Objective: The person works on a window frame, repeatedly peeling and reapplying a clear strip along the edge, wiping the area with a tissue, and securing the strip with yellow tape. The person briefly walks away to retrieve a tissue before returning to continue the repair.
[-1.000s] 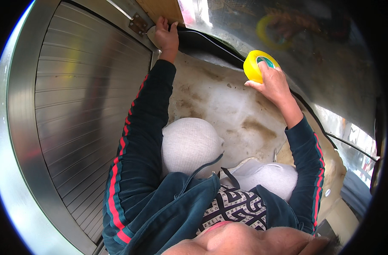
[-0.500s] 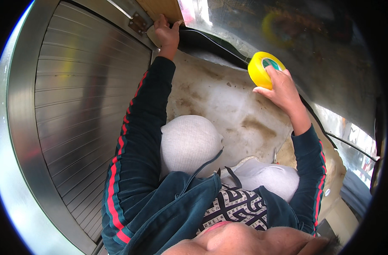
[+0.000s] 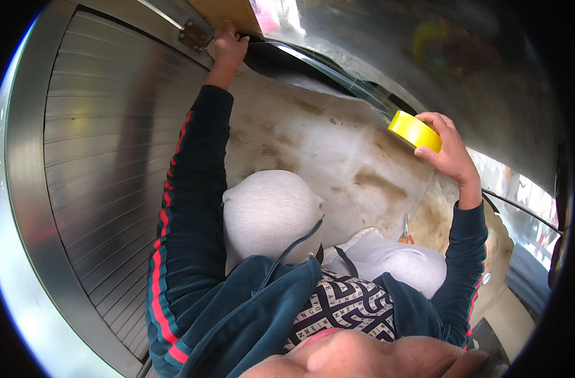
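My right hand (image 3: pixel 450 150) grips a roll of yellow tape (image 3: pixel 415 130), thumb below and fingers over its far side. A clear strip of tape (image 3: pixel 350 79) stretches from the roll leftward along a dark gap to my left hand (image 3: pixel 229 49). That hand is closed at the corner by a wooden board (image 3: pixel 227 14), its fingertips partly hidden; the strip's end appears to be held there. Orange-handled scissors (image 3: pixel 406 235) lie beside my right knee, some way below the roll.
A ribbed metal shutter panel (image 3: pixel 105 151) stands along my left side, with a metal hinge (image 3: pixel 193 36) near its top. Ahead is a shiny dark panel (image 3: pixel 388 38). Beneath me spreads a stained pale sheet (image 3: pixel 338 145). A black cable (image 3: pixel 520 211) runs at the right.
My right hand has moved right and down with the tape roll, turning its yellow outer face toward me, and the strip shows more clearly. My left hand stays at the corner, as the view shifted.
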A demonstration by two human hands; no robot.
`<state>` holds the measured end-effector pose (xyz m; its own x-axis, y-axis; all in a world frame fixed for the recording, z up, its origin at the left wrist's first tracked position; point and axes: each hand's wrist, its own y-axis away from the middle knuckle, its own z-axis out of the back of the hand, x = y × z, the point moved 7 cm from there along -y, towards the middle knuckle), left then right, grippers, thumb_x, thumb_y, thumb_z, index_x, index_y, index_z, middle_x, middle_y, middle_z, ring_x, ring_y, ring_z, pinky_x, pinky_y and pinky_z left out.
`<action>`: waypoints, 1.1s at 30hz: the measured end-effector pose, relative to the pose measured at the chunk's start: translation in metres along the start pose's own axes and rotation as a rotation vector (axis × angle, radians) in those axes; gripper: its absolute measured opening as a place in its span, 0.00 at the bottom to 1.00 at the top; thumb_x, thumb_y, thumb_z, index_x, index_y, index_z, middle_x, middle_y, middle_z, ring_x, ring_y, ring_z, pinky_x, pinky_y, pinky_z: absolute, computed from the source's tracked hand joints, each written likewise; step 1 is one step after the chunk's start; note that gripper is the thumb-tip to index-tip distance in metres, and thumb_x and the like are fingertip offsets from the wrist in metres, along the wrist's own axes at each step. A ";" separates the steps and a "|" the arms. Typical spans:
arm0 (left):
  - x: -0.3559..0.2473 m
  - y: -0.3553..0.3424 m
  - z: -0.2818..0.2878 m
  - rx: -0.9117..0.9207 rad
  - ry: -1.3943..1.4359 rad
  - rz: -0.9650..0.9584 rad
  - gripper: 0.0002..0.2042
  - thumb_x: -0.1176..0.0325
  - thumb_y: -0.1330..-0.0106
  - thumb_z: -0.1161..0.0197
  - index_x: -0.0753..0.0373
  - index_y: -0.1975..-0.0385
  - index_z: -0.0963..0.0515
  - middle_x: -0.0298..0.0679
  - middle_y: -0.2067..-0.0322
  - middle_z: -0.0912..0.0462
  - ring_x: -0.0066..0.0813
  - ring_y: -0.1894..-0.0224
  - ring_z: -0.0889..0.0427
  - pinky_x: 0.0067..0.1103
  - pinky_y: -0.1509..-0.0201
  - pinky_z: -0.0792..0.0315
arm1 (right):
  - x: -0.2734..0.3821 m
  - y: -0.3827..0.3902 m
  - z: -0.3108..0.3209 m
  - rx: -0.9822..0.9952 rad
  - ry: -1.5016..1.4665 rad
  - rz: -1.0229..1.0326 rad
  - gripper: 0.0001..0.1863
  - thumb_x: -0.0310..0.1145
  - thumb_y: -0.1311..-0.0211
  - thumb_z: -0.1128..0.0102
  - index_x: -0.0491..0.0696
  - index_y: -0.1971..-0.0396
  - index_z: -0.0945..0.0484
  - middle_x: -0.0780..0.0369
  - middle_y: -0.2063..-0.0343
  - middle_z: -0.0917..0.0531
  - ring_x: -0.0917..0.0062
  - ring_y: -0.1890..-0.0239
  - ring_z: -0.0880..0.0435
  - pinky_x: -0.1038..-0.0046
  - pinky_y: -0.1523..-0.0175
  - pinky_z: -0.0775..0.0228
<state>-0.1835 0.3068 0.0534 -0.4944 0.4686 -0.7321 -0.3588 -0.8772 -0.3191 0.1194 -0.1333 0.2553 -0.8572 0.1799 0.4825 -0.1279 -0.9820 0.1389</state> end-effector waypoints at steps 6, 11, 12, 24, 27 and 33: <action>-0.019 0.000 0.009 0.077 0.091 0.088 0.34 0.73 0.39 0.30 0.73 0.34 0.39 0.58 0.39 0.32 0.48 0.38 0.26 0.32 0.39 0.23 | -0.027 0.021 0.007 0.078 -0.368 -0.042 0.31 0.59 0.40 0.41 0.48 0.49 0.27 0.58 0.61 0.19 0.66 0.54 0.20 0.69 0.47 0.30; -0.024 -0.002 0.013 0.192 0.098 0.146 0.38 0.73 0.39 0.29 0.79 0.33 0.42 0.61 0.35 0.33 0.47 0.31 0.32 0.31 0.36 0.27 | -0.067 0.043 0.004 0.227 -0.360 -0.209 0.27 0.57 0.40 0.40 0.46 0.56 0.26 0.61 0.66 0.21 0.71 0.60 0.22 0.71 0.51 0.31; -0.024 -0.001 0.014 0.188 0.100 0.133 0.39 0.71 0.39 0.28 0.80 0.32 0.43 0.61 0.35 0.33 0.47 0.31 0.32 0.31 0.37 0.27 | -0.074 0.049 0.002 0.254 -0.353 -0.250 0.26 0.56 0.40 0.40 0.46 0.57 0.26 0.61 0.67 0.22 0.72 0.61 0.23 0.72 0.52 0.31; -0.023 -0.012 0.015 0.003 -0.147 -0.094 0.39 0.36 0.53 0.24 0.73 0.60 0.24 0.51 0.63 0.17 0.45 0.57 0.18 0.31 0.53 0.21 | -0.080 0.043 -0.011 -0.045 0.076 -0.326 0.21 0.44 0.40 0.34 0.45 0.59 0.30 0.49 0.66 0.19 0.55 0.61 0.19 0.64 0.55 0.28; -0.033 -0.011 0.014 -0.090 -0.278 -0.183 0.41 0.33 0.57 0.24 0.72 0.62 0.23 0.52 0.63 0.18 0.51 0.56 0.19 0.35 0.51 0.22 | -0.083 0.035 -0.013 -0.181 0.208 -0.308 0.24 0.48 0.39 0.34 0.45 0.57 0.30 0.47 0.65 0.17 0.53 0.60 0.16 0.60 0.56 0.26; -0.052 -0.008 0.014 -0.035 -0.439 -0.035 0.46 0.30 0.59 0.26 0.74 0.58 0.23 0.57 0.59 0.19 0.55 0.53 0.20 0.39 0.48 0.23 | -0.094 0.026 -0.034 -0.289 0.347 -0.390 0.28 0.56 0.39 0.35 0.46 0.56 0.30 0.49 0.75 0.16 0.52 0.70 0.15 0.58 0.64 0.25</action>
<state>-0.1660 0.2912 0.1020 -0.7749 0.4915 -0.3975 -0.3580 -0.8595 -0.3648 0.1799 -0.1777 0.1842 -0.8264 0.5488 0.1258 -0.5548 -0.8319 -0.0155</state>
